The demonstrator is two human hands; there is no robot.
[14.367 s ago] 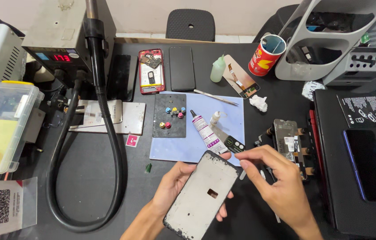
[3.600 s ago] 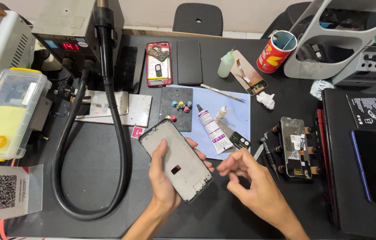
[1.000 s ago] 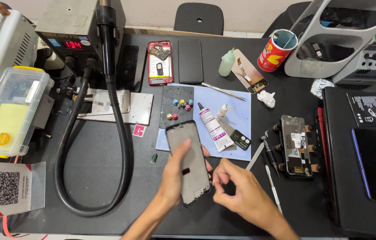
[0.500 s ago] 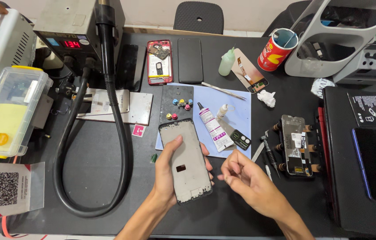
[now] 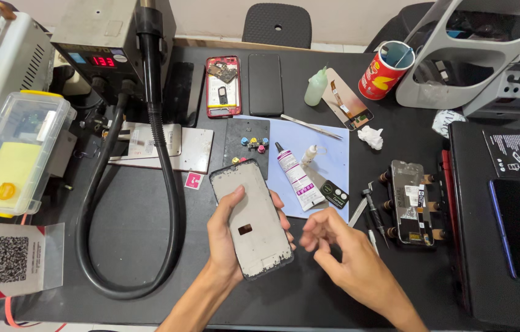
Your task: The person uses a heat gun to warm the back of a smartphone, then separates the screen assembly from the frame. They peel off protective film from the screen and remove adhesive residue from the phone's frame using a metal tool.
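Note:
My left hand [image 5: 226,237] grips a grey phone frame [image 5: 251,216] from below, its pale inner face up, a small rectangular hole near the middle and dark residue along the edges. My right hand [image 5: 340,252] hovers just right of the frame, fingers loosely curled together, not touching it; I cannot make out anything between them. A white glue tube [image 5: 293,177] with a black nozzle lies on a light blue mat [image 5: 327,160] just beyond the frame.
A thick black hose [image 5: 168,184] loops at left from a hot-air station [image 5: 109,43]. A clamped phone [image 5: 408,201] sits at right, with a red phone body [image 5: 223,86], black phone [image 5: 265,84], red can [image 5: 386,69], tweezers [image 5: 312,126] and screwdrivers [image 5: 373,215].
The frame has turned from edge-on to flat, face up, in my left hand. My right hand has drawn back from its right edge and curled its fingers.

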